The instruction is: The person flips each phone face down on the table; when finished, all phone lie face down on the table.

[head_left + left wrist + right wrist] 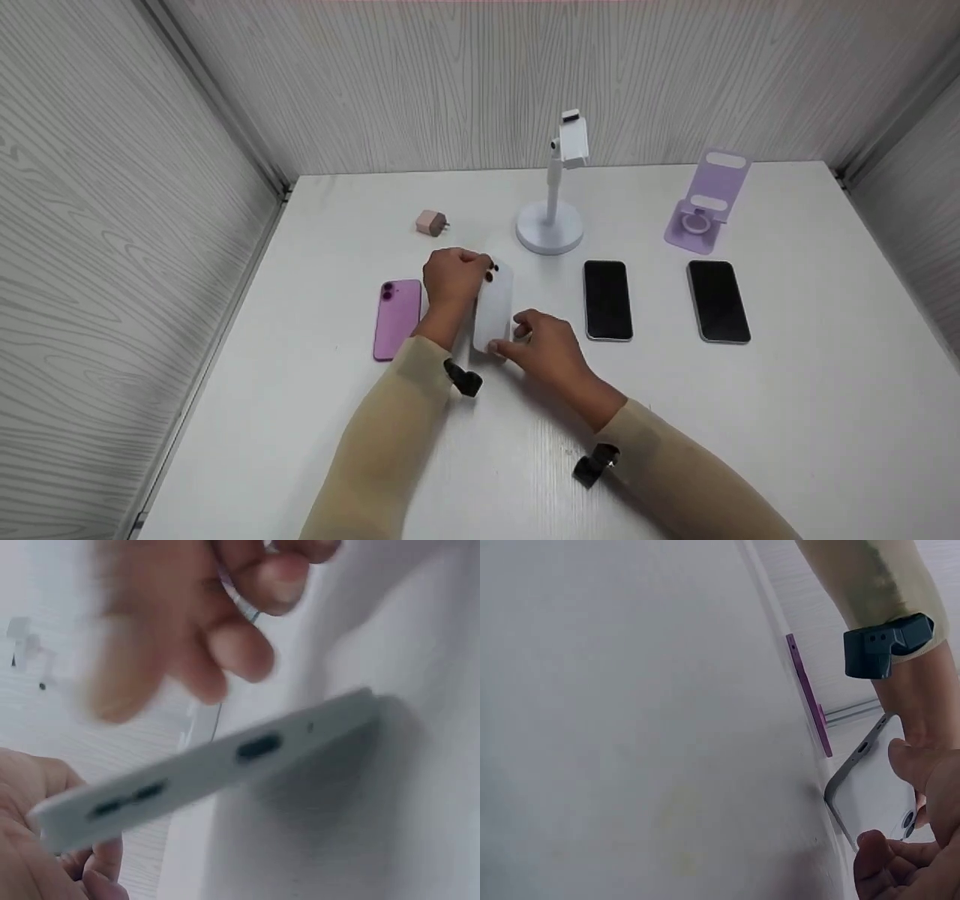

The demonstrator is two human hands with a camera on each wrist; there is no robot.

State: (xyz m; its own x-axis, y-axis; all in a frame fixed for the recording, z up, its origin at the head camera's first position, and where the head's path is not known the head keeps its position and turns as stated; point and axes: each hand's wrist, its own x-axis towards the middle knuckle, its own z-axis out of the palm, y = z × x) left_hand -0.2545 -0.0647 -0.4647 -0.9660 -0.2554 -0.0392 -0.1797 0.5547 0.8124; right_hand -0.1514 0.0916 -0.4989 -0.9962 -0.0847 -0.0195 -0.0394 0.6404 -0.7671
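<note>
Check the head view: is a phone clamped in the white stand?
No, the white stand's clamp is empty; both hands hold the white phone over the table.

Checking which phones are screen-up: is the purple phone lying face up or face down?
Face down: the purple phone shows its coloured back and camera lenses, flat on the white table.

The white worktop [787, 420] carries a purple phone [397, 319] lying face down at 9 o'clock, a small pink charger [432, 223] at 11, a white stand [551, 217] with a round base at 12, a lilac stand [705, 202] at 1, and two dark-screened phones [607, 300] [718, 301] side by side toward 3.
</note>
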